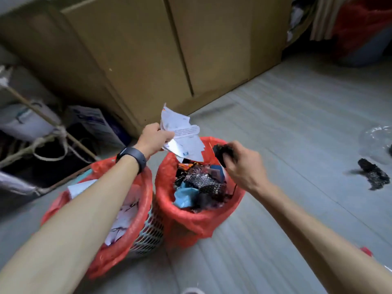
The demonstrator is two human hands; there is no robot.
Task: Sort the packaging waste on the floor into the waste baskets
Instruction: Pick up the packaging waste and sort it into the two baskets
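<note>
Both hands are loaded: the left hand (154, 139) pinches a sheaf of printed white papers (182, 136), and the right hand (244, 168) curls round a crumpled black wad (222, 152).

Two red-lined baskets stand touching at centre frame. The paper basket (135, 228) sits at 7 o'clock and holds white scraps. The wrapper basket (191, 217) sits at 6 o'clock, piled with foil and dark and blue packaging. The papers hang over that wrapper basket's far rim at its 12 o'clock, and the wad hovers over its rim at 2 o'clock.

This looks like the drop step. The wad seems to belong right where it is, so the right hand need only let go. The papers look to be over the wrong bin, so the left hand should swing back toward 7 o'clock before releasing.

More waits on the floor (275, 124). There is clear plastic (375, 141) at 3 o'clock and a black scrap (373, 175) just below it.

The left forearm covers much of the paper basket's contents. I can't tell what the wad is made of, and the print on the papers is too blurred to read. A red scrap (366, 251) at 4 o'clock is half hidden behind the right forearm.
</note>
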